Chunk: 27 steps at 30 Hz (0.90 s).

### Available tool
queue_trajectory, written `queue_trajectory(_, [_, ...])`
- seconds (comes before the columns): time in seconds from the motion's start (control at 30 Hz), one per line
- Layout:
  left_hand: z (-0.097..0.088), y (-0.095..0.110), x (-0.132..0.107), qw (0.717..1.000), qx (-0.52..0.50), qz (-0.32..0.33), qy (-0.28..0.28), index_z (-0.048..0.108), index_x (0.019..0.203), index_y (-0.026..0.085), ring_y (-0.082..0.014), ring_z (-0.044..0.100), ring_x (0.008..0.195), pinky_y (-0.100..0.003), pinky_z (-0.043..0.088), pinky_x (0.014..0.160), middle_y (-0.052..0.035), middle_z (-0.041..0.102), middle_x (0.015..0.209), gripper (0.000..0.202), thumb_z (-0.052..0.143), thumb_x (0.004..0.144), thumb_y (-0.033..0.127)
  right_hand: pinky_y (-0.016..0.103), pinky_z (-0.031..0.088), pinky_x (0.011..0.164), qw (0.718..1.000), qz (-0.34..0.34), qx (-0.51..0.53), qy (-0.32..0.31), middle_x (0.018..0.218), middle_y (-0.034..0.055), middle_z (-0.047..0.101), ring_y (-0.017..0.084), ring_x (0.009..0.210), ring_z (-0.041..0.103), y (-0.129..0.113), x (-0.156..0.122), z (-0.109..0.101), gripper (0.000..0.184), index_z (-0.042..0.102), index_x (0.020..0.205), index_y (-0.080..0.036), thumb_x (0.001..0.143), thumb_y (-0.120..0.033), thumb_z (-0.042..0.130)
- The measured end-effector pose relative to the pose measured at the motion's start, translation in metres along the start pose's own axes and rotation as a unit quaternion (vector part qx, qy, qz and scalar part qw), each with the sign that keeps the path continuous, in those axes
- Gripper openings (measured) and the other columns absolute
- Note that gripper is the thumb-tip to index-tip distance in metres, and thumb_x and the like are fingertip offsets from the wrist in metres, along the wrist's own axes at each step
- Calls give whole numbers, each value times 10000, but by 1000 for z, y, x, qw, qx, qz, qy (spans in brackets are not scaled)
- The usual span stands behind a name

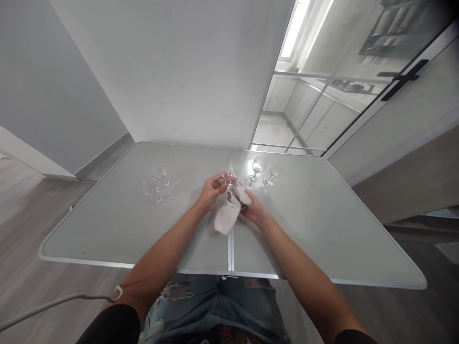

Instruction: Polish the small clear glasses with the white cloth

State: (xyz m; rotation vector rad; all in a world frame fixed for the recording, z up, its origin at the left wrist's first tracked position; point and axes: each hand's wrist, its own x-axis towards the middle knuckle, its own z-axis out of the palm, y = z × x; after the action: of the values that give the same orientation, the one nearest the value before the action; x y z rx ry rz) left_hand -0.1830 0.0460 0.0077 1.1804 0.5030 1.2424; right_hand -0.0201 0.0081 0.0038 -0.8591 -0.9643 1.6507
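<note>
Caller: Your left hand (213, 187) grips the clear glass (230, 174), over the table (304, 220)!

Partner: And your right hand (254, 207)?

Caller: Opposite, clutching the pale cloth (227, 218) against it; the glass sits between both, one cloth end trailing toward you.

No readable text, no labels, no numbers (no signs either)

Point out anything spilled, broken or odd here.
No spill shows around the cloth, but the left glasses are too faint to check for cracks. Odd: a pale cord at lower left, its hooked end overlapping the left arm.
</note>
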Motion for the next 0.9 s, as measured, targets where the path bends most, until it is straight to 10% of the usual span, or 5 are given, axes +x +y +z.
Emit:
queue_trajectory(0.13, [0, 1, 0, 1000, 14, 9, 3, 636, 1257, 149, -312, 667, 1151, -427, 530, 950, -178, 711, 1213, 641, 831, 745, 482, 294, 490, 628, 998, 51, 32, -25, 818, 52, 710, 173, 688, 608, -4, -1, -4, 297, 700, 885, -184, 739, -432, 775])
queue_trajectory(0.43, [-1, -6, 2, 982, 166, 57, 68, 634, 1224, 193, -250, 705, 1019, -410, 502, 965, -133, 741, 1150, 606, 869, 706, 401, 316, 480, 721, 955, -148, -235, 103, 698, 10, 622, 187, 760, 593, 5, 8, -8, 212, 686, 740, -216, 721, -376, 823])
queue_trajectory(0.67, [-5, 6, -2, 998, -2, -21, -51, 647, 1267, 140, -330, 684, 1122, -451, 526, 960, -201, 711, 1210, 703, 856, 703, 505, 282, 454, 628, 992, 48, -5, -115, 833, 50, 688, 161, 688, 576, -5, -6, -1, 290, 704, 901, -180, 709, -372, 806])
queue_trajectory(0.9, [-4, -11, 4, 992, 65, -18, 111, 657, 1164, 141, -301, 703, 1077, -474, 526, 986, -185, 732, 1167, 656, 925, 622, 396, 310, 460, 700, 955, -144, -244, 92, 693, 23, 626, 188, 735, 583, 7, 10, -9, 164, 691, 735, -211, 750, -341, 790])
